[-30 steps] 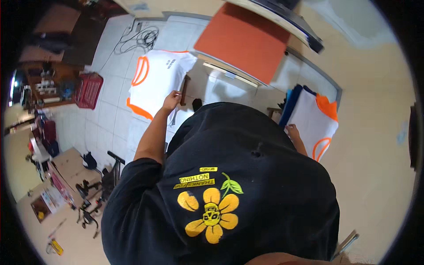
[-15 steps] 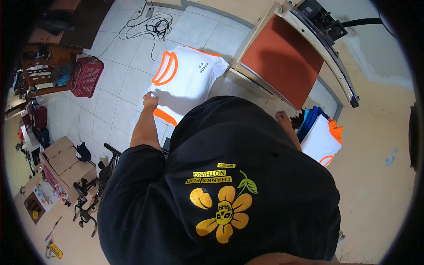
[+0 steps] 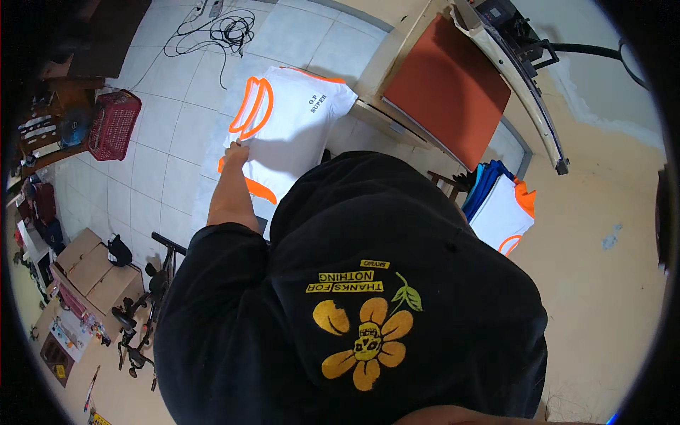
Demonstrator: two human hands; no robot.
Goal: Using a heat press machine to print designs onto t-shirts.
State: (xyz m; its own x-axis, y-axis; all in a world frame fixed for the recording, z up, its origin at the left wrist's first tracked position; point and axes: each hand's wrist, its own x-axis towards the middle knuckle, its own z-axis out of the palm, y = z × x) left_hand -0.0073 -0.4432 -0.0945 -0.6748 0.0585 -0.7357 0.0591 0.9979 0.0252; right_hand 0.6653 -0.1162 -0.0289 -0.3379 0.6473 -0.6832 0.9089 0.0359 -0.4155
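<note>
My left hand (image 3: 236, 150), fingers closed, grips the left edge of a white T-shirt (image 3: 290, 145) with orange trim, which lies spread out beside its orange-edged neck opening. Small dark printing shows on the shirt's upper right. My right hand is hidden behind my black-shirted body. At the right, a stack of folded garments (image 3: 488, 191) in blue and dark colours has a white, orange-trimmed shirt (image 3: 499, 212) on its side nearest the wall.
A heat press (image 3: 510, 60) with a rust-red pad (image 3: 445, 85) stands at upper right. A red basket (image 3: 113, 124), coiled cables (image 3: 237, 28), a bicycle (image 3: 138, 326) and cardboard boxes (image 3: 92, 262) are at left. A beige wall (image 3: 602, 297) rises at right.
My left hand has shifted left to the spread shirt's edge. My right hand, earlier visible by the stacked garments, has dropped out of sight. The view has shifted, showing more of the press.
</note>
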